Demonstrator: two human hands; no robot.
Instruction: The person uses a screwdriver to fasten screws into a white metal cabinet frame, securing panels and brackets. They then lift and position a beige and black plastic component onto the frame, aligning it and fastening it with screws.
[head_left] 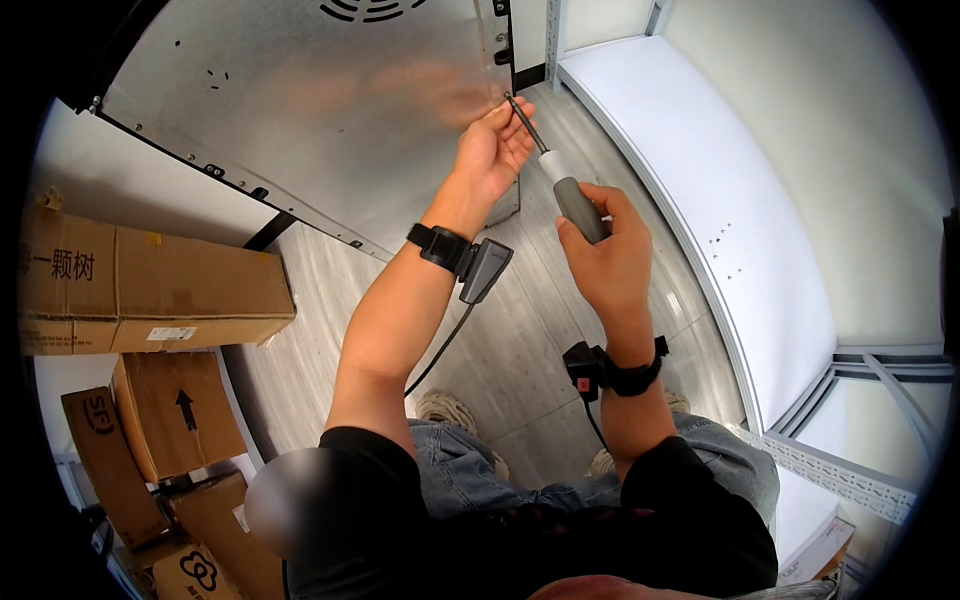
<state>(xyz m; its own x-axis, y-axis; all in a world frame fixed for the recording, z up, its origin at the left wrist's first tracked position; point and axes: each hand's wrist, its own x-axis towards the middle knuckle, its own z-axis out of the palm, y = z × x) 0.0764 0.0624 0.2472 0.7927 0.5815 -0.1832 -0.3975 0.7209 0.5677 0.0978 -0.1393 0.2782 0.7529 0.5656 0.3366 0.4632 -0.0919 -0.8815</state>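
A grey-handled screwdriver (578, 208) sits in my right hand (612, 255), the fingers wrapped round its grip. Its dark shaft slants up and left, and the tip meets a small screw at the edge of a large metal panel (300, 130). Close to that tip is my left hand (494, 150), its thumb and fingers bent about the end of the shaft. Whether the left fingers pinch the screw or the shaft is hard to make out. Slots, holes and several screws line the panel's edges.
A white shelf (720, 200) curves along the right, with several small screws (725, 245) lying on it. Cardboard boxes (190, 285) are stacked at the left. Wood-look floor (520, 390) lies below. Cables hang from the devices strapped to both my wrists.
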